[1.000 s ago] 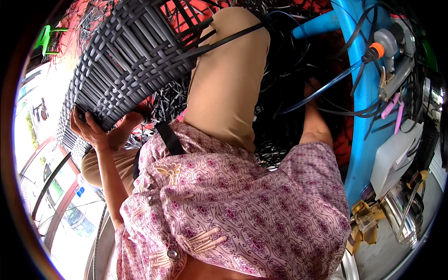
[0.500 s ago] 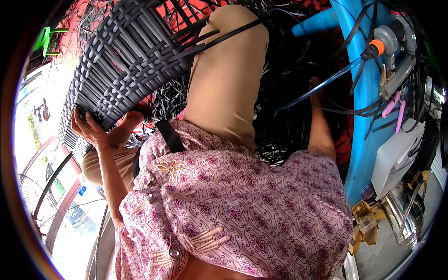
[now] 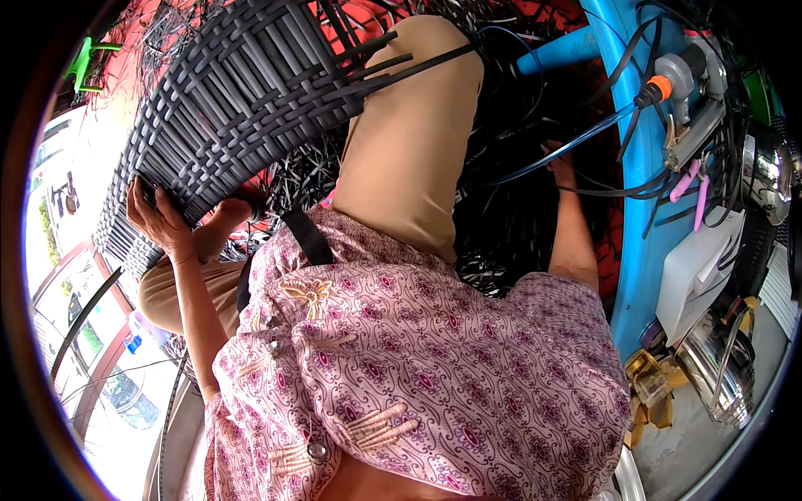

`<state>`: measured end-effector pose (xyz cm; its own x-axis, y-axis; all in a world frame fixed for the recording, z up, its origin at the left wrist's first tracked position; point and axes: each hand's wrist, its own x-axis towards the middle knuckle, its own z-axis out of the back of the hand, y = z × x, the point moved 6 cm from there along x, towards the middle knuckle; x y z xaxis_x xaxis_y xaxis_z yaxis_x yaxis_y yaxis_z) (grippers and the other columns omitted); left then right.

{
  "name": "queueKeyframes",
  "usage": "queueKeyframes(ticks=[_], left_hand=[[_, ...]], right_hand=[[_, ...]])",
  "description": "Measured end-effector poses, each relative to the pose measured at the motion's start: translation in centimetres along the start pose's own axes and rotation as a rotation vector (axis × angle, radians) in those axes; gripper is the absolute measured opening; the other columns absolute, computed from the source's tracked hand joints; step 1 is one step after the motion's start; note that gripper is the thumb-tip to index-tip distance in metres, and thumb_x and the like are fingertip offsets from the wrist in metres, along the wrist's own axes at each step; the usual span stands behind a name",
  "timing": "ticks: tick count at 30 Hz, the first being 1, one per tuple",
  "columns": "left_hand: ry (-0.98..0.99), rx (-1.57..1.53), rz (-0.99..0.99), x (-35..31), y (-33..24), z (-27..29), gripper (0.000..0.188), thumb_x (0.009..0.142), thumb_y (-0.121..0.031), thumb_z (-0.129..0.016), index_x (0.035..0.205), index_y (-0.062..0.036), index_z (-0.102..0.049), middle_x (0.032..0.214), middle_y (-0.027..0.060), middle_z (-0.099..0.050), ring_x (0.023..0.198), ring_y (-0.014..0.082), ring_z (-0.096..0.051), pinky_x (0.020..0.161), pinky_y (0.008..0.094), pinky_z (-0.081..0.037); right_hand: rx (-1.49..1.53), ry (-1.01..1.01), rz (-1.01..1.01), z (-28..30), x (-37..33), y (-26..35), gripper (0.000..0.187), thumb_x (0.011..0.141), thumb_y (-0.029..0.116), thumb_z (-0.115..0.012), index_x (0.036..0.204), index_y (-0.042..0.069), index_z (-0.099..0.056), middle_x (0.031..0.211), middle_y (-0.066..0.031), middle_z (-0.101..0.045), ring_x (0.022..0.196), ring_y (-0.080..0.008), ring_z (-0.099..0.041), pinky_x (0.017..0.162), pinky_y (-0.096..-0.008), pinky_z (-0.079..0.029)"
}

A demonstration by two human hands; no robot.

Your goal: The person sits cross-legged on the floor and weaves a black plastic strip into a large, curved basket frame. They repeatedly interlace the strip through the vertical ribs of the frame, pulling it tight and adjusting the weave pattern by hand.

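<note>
A dark grey wicker panel (image 3: pixel 251 108) with a curved edge leans across the upper left, beside my raised knee. My left hand (image 3: pixel 159 219) lies against its lower edge, fingers stretched and apart on the weave. Loose strand ends (image 3: pixel 380 77) stick out from the panel over my knee. My right arm reaches down past the knee into deep shadow. There my right hand (image 3: pixel 561 159) is near a heap of black strips (image 3: pixel 501 209); its fingers are too dark to read, and any strip in them cannot be made out.
At the right stands a blue plastic piece of furniture (image 3: pixel 639 275). On it are a pneumatic stapler (image 3: pixel 693 100) with an air hose (image 3: pixel 576 146), pink-handled scissors (image 3: pixel 693 192) and a white container (image 3: pixel 697 271). A shiny metal vessel (image 3: pixel 718 367) is below. Cut strips litter the red floor covering.
The whole view has shifted a little. My right hand has moved slightly to the left within the shadow. My left hand remains on the wicker panel.
</note>
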<state>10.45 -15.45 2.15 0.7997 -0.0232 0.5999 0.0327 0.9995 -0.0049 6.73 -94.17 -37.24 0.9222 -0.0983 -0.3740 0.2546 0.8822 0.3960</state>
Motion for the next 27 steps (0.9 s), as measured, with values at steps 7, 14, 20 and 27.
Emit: queueKeyframes(ticks=[7, 14, 20, 27], left_hand=[[-0.006, -0.052, 0.036, -0.1, -1.0, -0.5, 0.046, 0.100, -0.032, -0.054, 0.136, -0.0039, -0.057, 0.135, 0.0179, -0.053, 0.126, 0.0345, -0.048, 0.109, 0.0460, -0.034], [-0.023, -0.013, 0.012, -0.1, -0.6, 0.5, 0.044, 0.101, -0.028, -0.054, 0.136, -0.0015, -0.056, 0.132, 0.0188, -0.055, 0.123, 0.0347, -0.050, 0.108, 0.0449, -0.036], [-0.038, -0.060, 0.045, 0.0, -0.4, 0.2, 0.044, 0.100, -0.030, -0.056, 0.136, -0.0040, -0.057, 0.133, 0.0191, -0.054, 0.125, 0.0348, -0.049, 0.109, 0.0459, -0.034], [-0.037, -0.084, 0.072, -0.4, 0.1, -0.2, 0.045, 0.099, -0.033, -0.057, 0.136, -0.0076, -0.058, 0.136, 0.0187, -0.053, 0.129, 0.0353, -0.047, 0.111, 0.0469, -0.032]], right_hand=[[0.035, -0.100, 0.113, -1.9, 1.7, -4.0, 0.011, 0.085, 0.008, -0.066, 0.093, 0.003, -0.061, 0.083, -0.0079, -0.060, 0.072, -0.0185, -0.056, 0.064, -0.0322, -0.046], [0.760, -0.107, -0.162, -0.2, -0.3, -1.9, 0.011, 0.083, 0.004, -0.065, 0.092, -0.001, -0.068, 0.086, -0.0105, -0.067, 0.068, -0.0202, -0.063, 0.059, -0.0302, -0.050], [0.925, -0.025, -0.493, 2.2, -2.9, 0.4, 0.010, 0.071, 0.004, -0.073, 0.078, 0.000, -0.067, 0.064, -0.0028, -0.060, 0.053, -0.0119, -0.056, 0.048, -0.0246, -0.041], [0.914, -0.031, -0.341, 1.2, -2.7, -1.0, 0.017, 0.070, 0.009, -0.080, 0.079, 0.002, -0.068, 0.071, -0.0027, -0.064, 0.059, -0.0139, -0.060, 0.052, -0.0267, -0.045]])
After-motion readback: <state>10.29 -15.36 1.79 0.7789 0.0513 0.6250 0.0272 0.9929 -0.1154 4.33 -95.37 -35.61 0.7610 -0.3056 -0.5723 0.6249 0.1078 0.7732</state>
